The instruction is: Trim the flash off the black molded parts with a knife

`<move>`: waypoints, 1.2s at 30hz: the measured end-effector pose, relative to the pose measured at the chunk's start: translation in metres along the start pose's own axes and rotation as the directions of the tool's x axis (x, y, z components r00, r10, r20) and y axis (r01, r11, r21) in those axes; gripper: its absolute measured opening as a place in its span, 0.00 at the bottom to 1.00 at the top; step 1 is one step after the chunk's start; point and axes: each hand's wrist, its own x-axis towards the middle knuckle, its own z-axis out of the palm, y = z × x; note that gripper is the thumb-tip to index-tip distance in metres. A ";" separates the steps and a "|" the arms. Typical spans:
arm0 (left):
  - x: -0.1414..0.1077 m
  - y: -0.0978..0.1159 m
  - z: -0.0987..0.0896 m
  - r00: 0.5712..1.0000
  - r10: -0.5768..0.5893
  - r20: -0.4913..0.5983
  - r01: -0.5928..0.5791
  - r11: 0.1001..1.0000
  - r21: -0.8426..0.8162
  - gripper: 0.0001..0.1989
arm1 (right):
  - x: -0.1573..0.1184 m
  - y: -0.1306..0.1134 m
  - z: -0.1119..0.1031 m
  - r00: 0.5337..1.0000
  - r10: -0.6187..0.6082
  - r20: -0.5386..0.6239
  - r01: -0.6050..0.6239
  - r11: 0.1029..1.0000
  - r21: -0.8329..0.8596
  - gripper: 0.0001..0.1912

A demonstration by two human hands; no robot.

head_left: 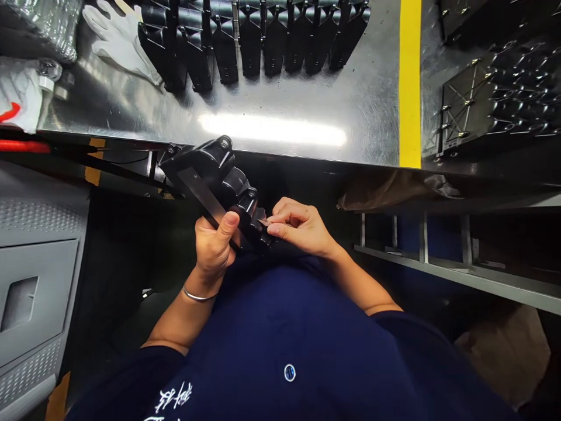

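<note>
We hold a black plastic part [221, 187] in our left hand [214, 248], just in front of the worktop [272, 120] and above our navy shirt [289, 351]. In this view, the part's upper end overlaps the worktop's front edge. The left hand is closed around the part with the thumb on top, while the part hides most of the fingers. A flat metal strip [202, 196] lies along the part and runs down to that hand. Our right hand [302, 228] is almost shut, its thumb and forefinger pinching a small metal tab [263, 222] at the part's near end. A metal bangle [199, 295] circles our left wrist. A row of black parts [252, 41] stands along the worktop's far edge, well apart from our hands. A white glove [118, 41] lies at the row's left end, and another white glove [20, 93] with a red mark sits at the left corner, below a crinkled silvery bag [39, 23]. A yellow stripe [409, 82] crosses the worktop near its right end, and past it lies a black studded plate [467, 105]. Below the worktop are a grey cabinet panel [35, 286] on the left and a metal shelf rail [456, 275] on the right.
</note>
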 end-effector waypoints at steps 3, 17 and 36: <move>0.004 -0.002 0.001 0.989 0.133 0.058 -0.133 0.991 0.004 0.17 | 0.001 0.003 0.003 0.995 -0.051 -0.090 0.046 0.997 -0.057 0.13; -0.002 0.014 -0.011 0.989 0.145 0.039 -0.144 0.989 -0.027 0.18 | 0.015 0.065 -0.031 0.875 0.136 -0.465 -0.251 0.948 -0.195 0.26; 0.011 0.021 0.003 0.818 -0.573 -0.053 0.524 0.780 -0.343 0.16 | 0.018 -0.012 -0.008 0.985 -0.143 -0.096 0.091 0.907 -0.411 0.17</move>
